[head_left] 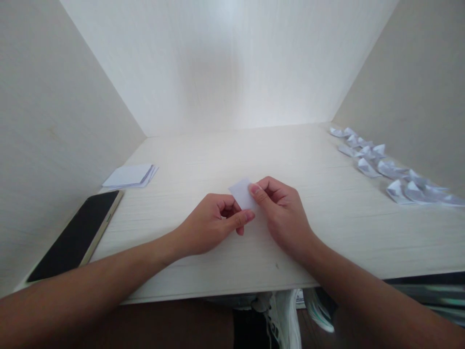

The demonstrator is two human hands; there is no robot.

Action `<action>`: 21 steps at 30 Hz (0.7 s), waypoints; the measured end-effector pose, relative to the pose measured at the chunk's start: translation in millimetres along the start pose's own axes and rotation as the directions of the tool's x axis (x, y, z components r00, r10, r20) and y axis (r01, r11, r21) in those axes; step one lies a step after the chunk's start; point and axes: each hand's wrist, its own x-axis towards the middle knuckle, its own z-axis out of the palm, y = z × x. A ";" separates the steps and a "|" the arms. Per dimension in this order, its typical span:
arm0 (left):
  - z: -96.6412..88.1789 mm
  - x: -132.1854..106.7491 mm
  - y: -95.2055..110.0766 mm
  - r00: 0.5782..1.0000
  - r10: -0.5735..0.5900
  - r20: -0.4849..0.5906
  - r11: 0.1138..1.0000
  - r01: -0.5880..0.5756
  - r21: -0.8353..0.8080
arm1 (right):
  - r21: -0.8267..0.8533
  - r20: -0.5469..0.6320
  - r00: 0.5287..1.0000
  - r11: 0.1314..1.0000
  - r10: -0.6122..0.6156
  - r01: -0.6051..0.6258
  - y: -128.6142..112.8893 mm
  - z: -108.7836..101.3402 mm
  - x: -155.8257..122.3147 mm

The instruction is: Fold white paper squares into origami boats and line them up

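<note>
A small folded piece of white paper is held up over the middle of the desk, between both hands. My left hand pinches its lower edge, with the thumb on the near face and the fingers curled behind. At the paper's upper right side, my right hand grips it between thumb and bent forefinger. How many layers the paper has, I cannot tell. Several folded white paper boats stand in slanting rows on the right side of the desk.
A stack of white paper sheets lies at the left, with a dark-screened phone nearer to me. Pale panels enclose the desk at the back and both sides. Below its front edge are shoes.
</note>
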 end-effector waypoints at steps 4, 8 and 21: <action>-1.2 0.4 -3.7 0.998 -0.043 0.046 0.996 0.046 -0.077 | -0.007 0.022 1.000 1.000 0.019 -0.019 -1.5 -1.0 -0.4; -2.6 1.8 -7.4 0.992 -0.080 0.095 0.985 0.094 -0.146 | 0.013 0.058 0.998 0.999 0.031 -0.032 -3.8 -5.8 -1.9; -1.1 0.7 -9.6 0.997 -0.015 0.070 0.979 0.029 -0.203 | 0.019 0.049 0.997 0.998 0.067 -0.068 -3.1 -11.3 -1.3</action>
